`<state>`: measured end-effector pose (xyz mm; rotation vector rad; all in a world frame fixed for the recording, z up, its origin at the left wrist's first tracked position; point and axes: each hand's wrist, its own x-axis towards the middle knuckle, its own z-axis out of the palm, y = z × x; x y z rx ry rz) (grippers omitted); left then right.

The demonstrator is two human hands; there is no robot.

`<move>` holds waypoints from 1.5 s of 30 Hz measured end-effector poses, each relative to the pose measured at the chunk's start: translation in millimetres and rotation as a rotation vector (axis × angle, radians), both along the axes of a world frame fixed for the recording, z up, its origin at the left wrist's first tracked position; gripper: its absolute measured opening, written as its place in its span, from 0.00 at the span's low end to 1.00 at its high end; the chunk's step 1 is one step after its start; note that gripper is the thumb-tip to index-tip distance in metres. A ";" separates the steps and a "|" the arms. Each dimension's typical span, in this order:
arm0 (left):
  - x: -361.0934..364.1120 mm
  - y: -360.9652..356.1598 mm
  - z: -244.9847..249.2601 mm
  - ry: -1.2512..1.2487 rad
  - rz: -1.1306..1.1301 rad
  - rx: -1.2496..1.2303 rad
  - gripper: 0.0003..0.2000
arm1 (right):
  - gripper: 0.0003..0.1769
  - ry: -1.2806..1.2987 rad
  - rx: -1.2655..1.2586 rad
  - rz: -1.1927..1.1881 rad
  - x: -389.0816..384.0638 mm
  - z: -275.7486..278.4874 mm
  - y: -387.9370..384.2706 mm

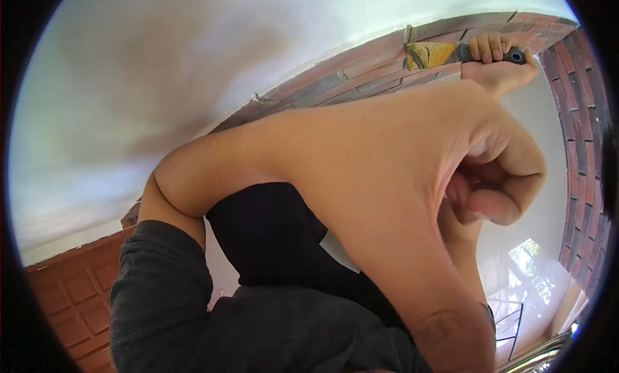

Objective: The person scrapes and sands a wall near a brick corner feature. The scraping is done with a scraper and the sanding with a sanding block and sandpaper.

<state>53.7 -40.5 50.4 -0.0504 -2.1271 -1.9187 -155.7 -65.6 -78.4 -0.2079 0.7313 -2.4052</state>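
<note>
Close to the camera, my left hand (412, 173) fills the middle of the head view. Its fingers curl loosely, its thumb stretches down apart from them, and nothing shows in the hollow between. Farther off at the upper right, my right hand (493, 60) is wrapped round the dark handle of a putty knife (431, 55). The knife's blade is smeared yellow and points left, over the brickwork (367, 67); whether it touches cannot be told. Part of my right forearm is hidden behind my left hand.
A curved band of brick runs under a white plastered surface (193, 50). More brick (583, 160) stands at the right edge. A reddish panelled door (77, 295) is at the lower left. Dark metal framing (516, 321) and a shiny curved metal piece (538, 359) sit at the lower right.
</note>
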 end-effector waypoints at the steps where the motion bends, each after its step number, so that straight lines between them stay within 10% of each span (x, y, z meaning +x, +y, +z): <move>1: 0.7 -0.2 0.3 0.006 0.005 -0.007 0.26 | 0.22 0.009 0.000 -0.004 0.1 0.5 0.4; 8: 19.5 -12.3 5.3 -0.063 -0.049 0.063 0.23 | 0.22 -0.045 -0.241 0.157 -21.2 -32.1 -0.6; 17: 23.6 -17.3 4.5 -0.074 0.054 -0.016 0.20 | 0.19 -0.096 0.046 0.027 20.3 -3.5 -6.3; 23: 21.7 -36.5 3.4 -0.246 0.391 -0.080 0.18 | 0.17 -0.199 0.043 0.071 41.0 -2.3 -12.4; 25: 17.7 -57.8 -0.5 -0.018 0.339 -0.334 0.14 | 0.17 -0.238 0.025 0.026 37.3 3.1 -15.0; 45: -3.3 -54.6 -3.0 0.052 0.369 -0.138 0.19 | 0.25 -0.280 -0.037 -0.206 17.1 13.8 -4.0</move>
